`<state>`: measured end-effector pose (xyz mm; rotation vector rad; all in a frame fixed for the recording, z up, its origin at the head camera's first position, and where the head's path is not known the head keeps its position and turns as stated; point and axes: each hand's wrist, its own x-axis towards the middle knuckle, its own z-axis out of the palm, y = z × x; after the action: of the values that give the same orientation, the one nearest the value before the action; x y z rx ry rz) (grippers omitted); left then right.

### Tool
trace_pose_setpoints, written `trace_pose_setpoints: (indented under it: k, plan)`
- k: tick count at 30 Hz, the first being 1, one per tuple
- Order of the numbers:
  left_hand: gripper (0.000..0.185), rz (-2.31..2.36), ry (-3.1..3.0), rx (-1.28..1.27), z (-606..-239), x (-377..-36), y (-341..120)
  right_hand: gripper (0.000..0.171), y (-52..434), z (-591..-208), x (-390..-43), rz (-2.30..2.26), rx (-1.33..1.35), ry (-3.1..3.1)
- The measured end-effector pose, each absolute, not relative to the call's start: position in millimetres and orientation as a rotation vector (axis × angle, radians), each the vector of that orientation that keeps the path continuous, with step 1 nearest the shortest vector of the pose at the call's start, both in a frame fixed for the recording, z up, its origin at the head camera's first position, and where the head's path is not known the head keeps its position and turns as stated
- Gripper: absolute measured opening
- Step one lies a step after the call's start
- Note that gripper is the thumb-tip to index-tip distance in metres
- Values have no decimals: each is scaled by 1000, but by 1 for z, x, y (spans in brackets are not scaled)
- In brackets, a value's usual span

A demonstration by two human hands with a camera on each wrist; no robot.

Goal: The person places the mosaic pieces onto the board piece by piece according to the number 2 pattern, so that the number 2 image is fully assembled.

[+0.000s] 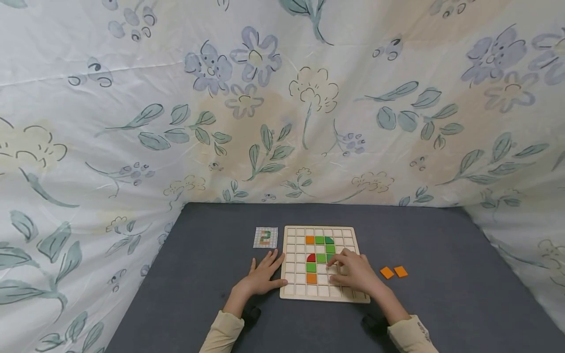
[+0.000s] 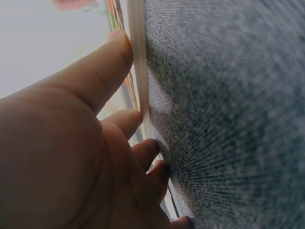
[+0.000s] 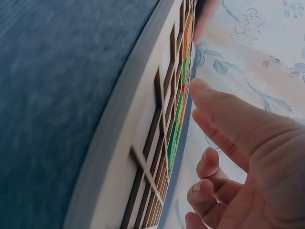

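Note:
A wooden grid board (image 1: 297, 293) lies on the dark table, with orange, green, dark green and red tiles set in its cells. Spread along its left edge, my left hand (image 1: 261, 278) touches the rim with fingertips and thumb; the left wrist view shows those fingers (image 2: 102, 71) against the wooden side. Over the right part of the board is my right hand (image 1: 356, 272), its index fingertip by a dark green tile (image 1: 329, 257) that it partly covers. In the right wrist view, thumb and fingers (image 3: 228, 109) stand apart with nothing seen between them.
Two loose orange tiles (image 1: 394, 272) lie on the table right of the board. A small pattern card (image 1: 266, 237) with a coloured figure on a grid lies beyond the left hand. Flowered cloth (image 1: 282, 122) hangs behind the dark table (image 1: 212, 240) and at its sides.

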<state>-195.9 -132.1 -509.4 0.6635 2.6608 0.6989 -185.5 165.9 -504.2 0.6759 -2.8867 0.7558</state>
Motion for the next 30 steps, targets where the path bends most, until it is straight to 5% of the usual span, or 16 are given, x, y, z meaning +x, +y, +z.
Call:
trace_pose_setpoints:
  k: [30]
  plan:
    - [76,693,2672,635,-510,-196,-128,30,217,-507,-185,788,537,-2943]
